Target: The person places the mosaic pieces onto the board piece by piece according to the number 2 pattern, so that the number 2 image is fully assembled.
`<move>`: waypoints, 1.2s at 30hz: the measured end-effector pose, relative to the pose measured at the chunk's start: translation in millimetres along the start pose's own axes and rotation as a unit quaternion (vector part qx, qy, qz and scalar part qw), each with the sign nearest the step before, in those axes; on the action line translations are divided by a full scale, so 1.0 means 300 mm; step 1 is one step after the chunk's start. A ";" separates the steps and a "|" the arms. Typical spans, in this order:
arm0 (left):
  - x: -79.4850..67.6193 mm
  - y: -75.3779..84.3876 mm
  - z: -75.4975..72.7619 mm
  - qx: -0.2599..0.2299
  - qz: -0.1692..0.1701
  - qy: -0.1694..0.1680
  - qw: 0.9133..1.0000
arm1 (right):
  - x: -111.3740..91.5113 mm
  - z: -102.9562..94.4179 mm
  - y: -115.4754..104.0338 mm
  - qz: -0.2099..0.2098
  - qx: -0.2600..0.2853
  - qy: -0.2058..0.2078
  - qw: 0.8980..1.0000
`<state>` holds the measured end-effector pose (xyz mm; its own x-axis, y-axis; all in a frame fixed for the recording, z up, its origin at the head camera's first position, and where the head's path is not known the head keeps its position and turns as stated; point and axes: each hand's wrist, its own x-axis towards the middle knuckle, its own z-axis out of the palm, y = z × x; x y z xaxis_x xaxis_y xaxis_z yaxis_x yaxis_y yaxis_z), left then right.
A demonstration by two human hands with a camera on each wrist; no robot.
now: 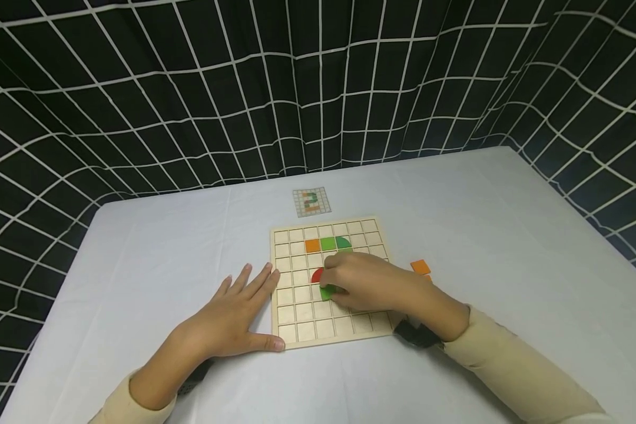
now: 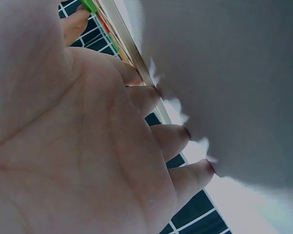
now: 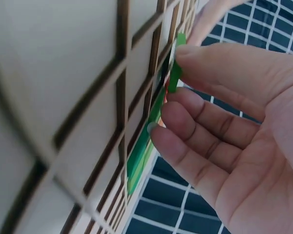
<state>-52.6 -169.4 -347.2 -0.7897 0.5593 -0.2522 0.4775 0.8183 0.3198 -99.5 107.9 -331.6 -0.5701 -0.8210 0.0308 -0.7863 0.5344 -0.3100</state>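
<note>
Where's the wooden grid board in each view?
Head: wooden grid board just below centre.
Left wrist: board edge-on, slanting down from the top.
Right wrist: board close up, filling most of the left half.
Shared landmark: black curtain with white lines.

A white cloth [image 1: 487, 235] lies over the surface [image 1: 153, 259], mostly smooth, with a thin crease near 11 o'clock. From the middle of the surface, its far corners are at 10 o'clock and 2 o'clock. Past the far edge, a big black curtain [image 1: 265, 88] hangs all the way from 9 o'clock, over 12, to 3 o'clock. White lines cross it and make lots of boxes. The lines go wavy where the curtain folds. Bits of the same curtain show at 11 and 5 o'clock in the left wrist view, and at 2 o'clock in the right one.
</note>
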 end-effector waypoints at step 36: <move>0.004 0.002 -0.001 -0.008 -0.003 0.001 1.000 | -0.310 -0.107 0.109 0.217 -0.049 -0.038 0.974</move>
<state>-53.3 -168.4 -347.0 -0.7930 0.5545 -0.2524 0.4672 0.8194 0.3321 -79.8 208.1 -314.1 -0.8380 -0.5235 -0.1542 -0.4958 0.8484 -0.1856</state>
